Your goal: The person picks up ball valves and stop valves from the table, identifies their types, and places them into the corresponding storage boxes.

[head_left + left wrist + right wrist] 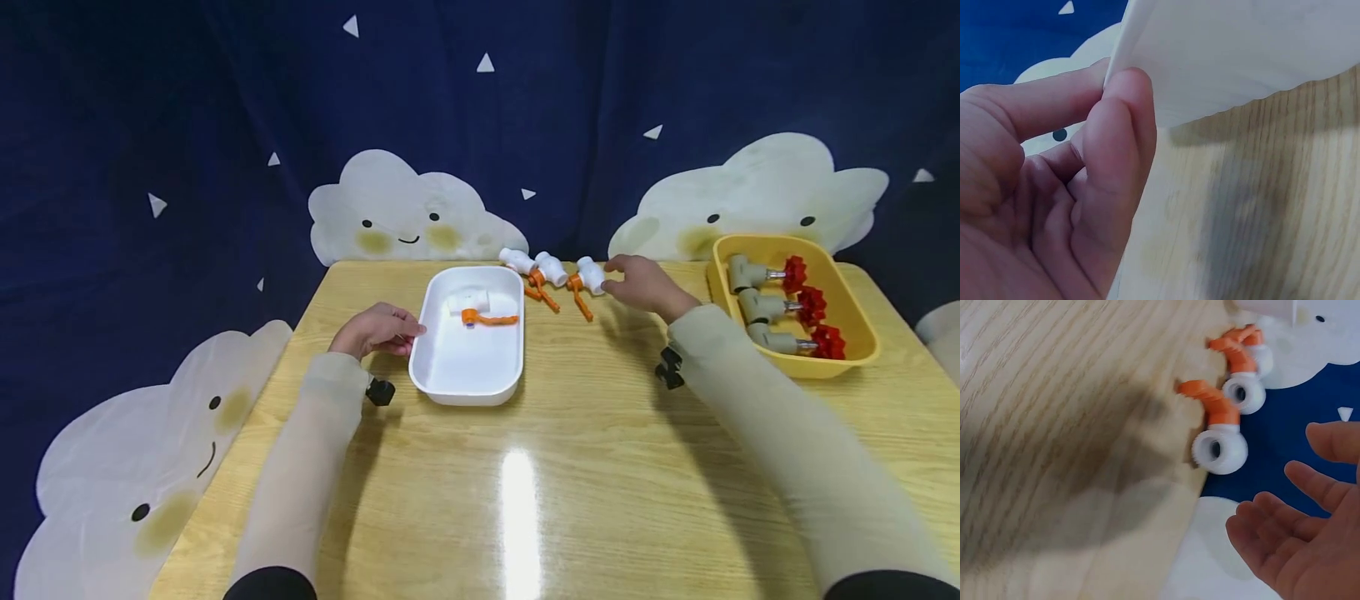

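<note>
My left hand pinches the left rim of a white tray; the left wrist view shows thumb and fingers on the tray's edge. Inside the tray lies a white ball valve with an orange lever handle. Beyond its right side, three similar valves rest in a row near the table's far edge. My right hand is beside the rightmost valve. In the right wrist view, its fingers are spread and relaxed, apart from the nearest valve.
A yellow tub stands at the right of the wooden table. It holds three grey pipe valves with red handwheels. Behind the table hangs a dark blue curtain with cloud prints.
</note>
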